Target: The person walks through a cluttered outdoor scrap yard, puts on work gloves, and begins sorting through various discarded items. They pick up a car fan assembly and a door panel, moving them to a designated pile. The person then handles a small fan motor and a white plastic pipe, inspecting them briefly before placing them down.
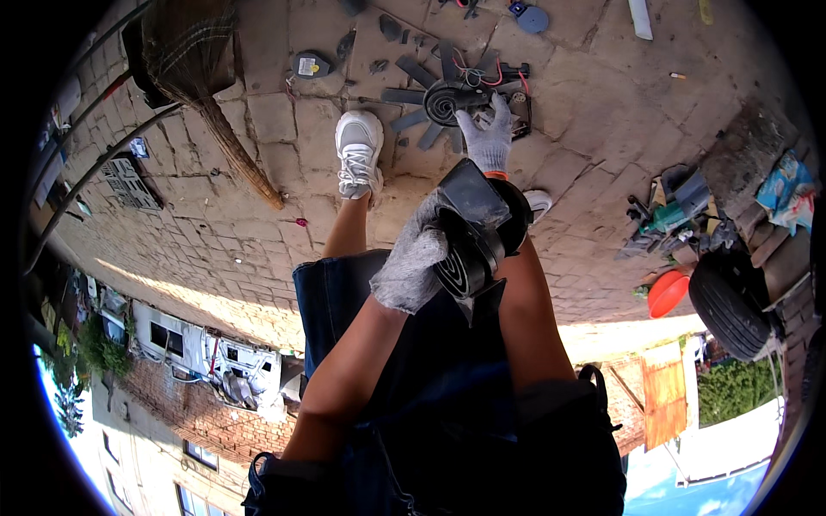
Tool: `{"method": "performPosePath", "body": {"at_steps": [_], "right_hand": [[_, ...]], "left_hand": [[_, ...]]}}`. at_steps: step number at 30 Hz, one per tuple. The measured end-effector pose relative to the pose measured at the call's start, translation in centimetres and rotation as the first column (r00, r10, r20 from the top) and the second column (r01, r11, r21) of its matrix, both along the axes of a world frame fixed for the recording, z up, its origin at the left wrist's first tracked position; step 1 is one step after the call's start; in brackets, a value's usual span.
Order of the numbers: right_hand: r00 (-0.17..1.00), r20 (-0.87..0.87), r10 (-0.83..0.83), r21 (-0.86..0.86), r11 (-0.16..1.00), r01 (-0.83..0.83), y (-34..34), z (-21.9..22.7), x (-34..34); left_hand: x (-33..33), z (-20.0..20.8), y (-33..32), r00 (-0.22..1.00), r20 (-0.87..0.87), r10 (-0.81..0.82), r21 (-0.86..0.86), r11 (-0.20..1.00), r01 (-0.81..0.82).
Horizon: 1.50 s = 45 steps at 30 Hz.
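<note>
My left hand, in a grey work glove, is closed around a black car horn with a spiral, snail-like housing. A black block-shaped part and a round disc show at its upper end; I cannot tell whether they belong to one piece. My right hand, gloved too, reaches down with thumb and finger apart beside a second spiral black horn. That horn lies over the middle of a black multi-blade fan on the ground. Red and pale wires run beside the fan.
A broom lies at the left near a black dustpan. Small black parts are scattered beyond my shoe. At the right are a scrap pile, an orange-red bowl and a tyre. The ground is stone paving.
</note>
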State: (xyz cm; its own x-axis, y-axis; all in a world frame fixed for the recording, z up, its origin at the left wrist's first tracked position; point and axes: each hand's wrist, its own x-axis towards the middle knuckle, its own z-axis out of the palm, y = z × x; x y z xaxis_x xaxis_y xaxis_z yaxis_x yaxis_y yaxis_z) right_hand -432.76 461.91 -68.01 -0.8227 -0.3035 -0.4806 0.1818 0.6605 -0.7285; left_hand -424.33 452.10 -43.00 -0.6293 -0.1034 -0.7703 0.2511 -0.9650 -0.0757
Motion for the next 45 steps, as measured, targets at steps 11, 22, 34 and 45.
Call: {"method": "performPosePath", "body": {"at_steps": [11, 22, 34, 45], "right_hand": [[0.976, -0.214, -0.031, 0.4, 0.909, 0.117, -2.5, -0.6, -3.3], [1.0, -0.004, 0.015, 0.499, 0.867, -0.011, -2.1, -0.3, -0.9], [0.975, 0.223, 0.003, 0.331, 0.94, -0.078, -1.9, 0.9, -0.5], [0.909, 0.4, -0.118, 0.36, 0.932, -0.038, -0.8, 0.1, -1.0]], "left_hand": [[0.0, -0.5, 0.1, 1.0, -0.006, -0.011, -0.029, 1.0, 0.011], [0.8, -1.3, 0.6, 0.991, 0.096, -0.093, -0.027, 0.995, 0.096], [0.9, -1.9, 1.2, 0.994, 0.061, -0.087, -0.022, 0.996, 0.088], [-1.2, -0.7, 0.7, 0.994, 0.083, -0.075, -0.039, 0.996, 0.079]]}}
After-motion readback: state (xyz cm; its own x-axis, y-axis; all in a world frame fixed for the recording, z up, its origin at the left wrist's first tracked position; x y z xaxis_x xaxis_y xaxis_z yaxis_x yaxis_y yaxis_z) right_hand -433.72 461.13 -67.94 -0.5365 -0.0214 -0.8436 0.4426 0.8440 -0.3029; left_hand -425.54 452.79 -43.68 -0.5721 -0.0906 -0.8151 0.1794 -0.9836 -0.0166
